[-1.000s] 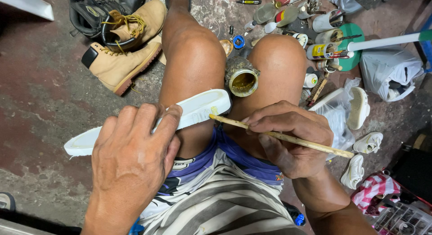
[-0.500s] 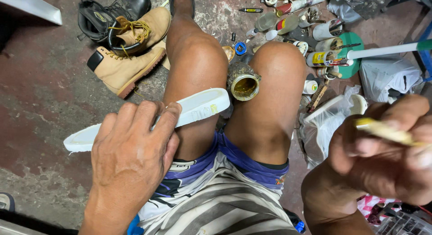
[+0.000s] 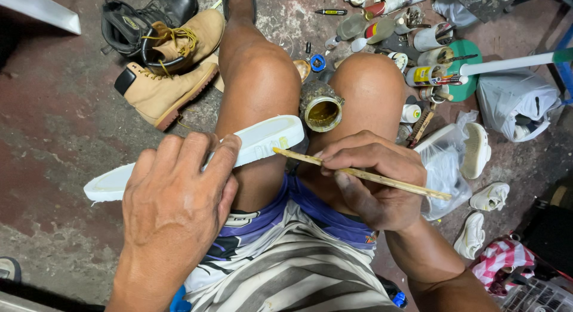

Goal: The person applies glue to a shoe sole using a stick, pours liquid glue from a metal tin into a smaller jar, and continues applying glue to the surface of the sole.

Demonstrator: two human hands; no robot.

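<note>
My left hand point(image 3: 176, 201) grips a long white shoe sole point(image 3: 262, 139) across my left thigh, fingers wrapped over its middle. My right hand point(image 3: 370, 180) holds a thin wooden stick point(image 3: 382, 179) like a brush. The stick's tip touches the sole's right end, where a yellowish smear shows. An open tin of yellow-brown glue point(image 3: 322, 109) sits on the floor between my knees, just beyond the sole's end.
Tan work boots point(image 3: 161, 85) and a black boot point(image 3: 149, 16) lie at the upper left. Bottles, tubes and small tools point(image 3: 412, 43) clutter the floor at the upper right. White soles point(image 3: 477, 151) and plastic bags point(image 3: 513, 103) lie to the right.
My right hand swung out to the right with the stick, then came back; the stick's tip now rests on the sole's end again. My left hand kept the sole still.
</note>
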